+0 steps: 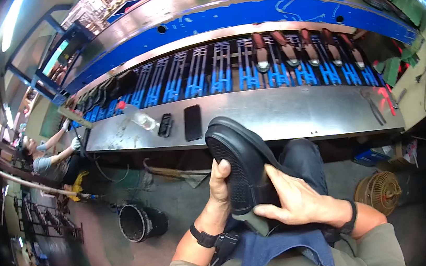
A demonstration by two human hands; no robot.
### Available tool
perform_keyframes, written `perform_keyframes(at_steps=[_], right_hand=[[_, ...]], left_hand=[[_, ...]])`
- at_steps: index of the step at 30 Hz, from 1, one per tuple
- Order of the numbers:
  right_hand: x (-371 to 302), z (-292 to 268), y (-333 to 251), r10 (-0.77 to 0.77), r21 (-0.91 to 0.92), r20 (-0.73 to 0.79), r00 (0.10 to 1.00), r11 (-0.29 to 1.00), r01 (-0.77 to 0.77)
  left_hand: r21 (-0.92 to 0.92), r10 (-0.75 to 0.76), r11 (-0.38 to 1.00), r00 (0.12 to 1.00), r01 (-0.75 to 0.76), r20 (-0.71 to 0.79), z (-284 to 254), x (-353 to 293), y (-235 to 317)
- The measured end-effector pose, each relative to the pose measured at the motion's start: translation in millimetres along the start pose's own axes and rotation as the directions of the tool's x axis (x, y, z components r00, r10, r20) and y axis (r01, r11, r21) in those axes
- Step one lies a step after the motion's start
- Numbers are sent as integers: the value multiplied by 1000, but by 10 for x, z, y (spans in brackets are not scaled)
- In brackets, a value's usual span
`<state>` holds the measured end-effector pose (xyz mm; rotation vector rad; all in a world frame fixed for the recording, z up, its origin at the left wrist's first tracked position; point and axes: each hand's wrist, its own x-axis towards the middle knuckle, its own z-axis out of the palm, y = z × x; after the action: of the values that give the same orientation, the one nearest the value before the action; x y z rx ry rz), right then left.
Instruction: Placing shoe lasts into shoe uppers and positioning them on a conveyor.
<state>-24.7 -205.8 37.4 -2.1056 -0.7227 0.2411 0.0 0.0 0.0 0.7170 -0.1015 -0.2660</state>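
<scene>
A black shoe [251, 168] is held over my lap, its toe pointing away from me and its ridged sole turned partly to the left. My left hand [220, 184] grips its left side, thumb against the sole; the other fingers are hidden behind it. Along the right side, near the heel, lies my right hand [299, 196], fingers on the upper and thumb by the heel end. An olive-green piece [257, 225] sticks out below the heel; I cannot tell what it is. A blue apron [284, 248] covers my lap beneath.
Ahead runs a metal bench [253, 120] with a dark phone [192, 122], a small black device [165, 125] and a clear bottle [140, 117]. Behind it, a blue-slatted conveyor [222, 74] carries several shoes [261, 54]. A black bucket [142, 222] stands left; a co-worker [50, 157] is at far left.
</scene>
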Motion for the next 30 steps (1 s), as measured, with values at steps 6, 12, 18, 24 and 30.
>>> perform_keyframes(at_steps=[6, 12, 18, 24, 30], right_hand=[[356, -380, -73, -184, -63, -112, 976, 982, 178], [508, -507, -84, -374, 82, 42, 926, 925, 370], [471, -497, -100, -142, -174, 160, 977, 970, 170], [471, -394, 266, -331, 194, -18, 944, 925, 328], [140, 53, 94, -137, -321, -45, 990, 940, 116]], left_hand=[[-257, -67, 962, 990, 98, 127, -161, -244, -24], [157, -101, 984, 989, 83, 110, -6, -278, -100], [757, 249, 631, 969, -169, 10, 186, -129, 81], [732, 218, 671, 975, -120, -40, 195, -93, 18], [417, 41, 904, 953, 92, -300, -106, -43, -233]])
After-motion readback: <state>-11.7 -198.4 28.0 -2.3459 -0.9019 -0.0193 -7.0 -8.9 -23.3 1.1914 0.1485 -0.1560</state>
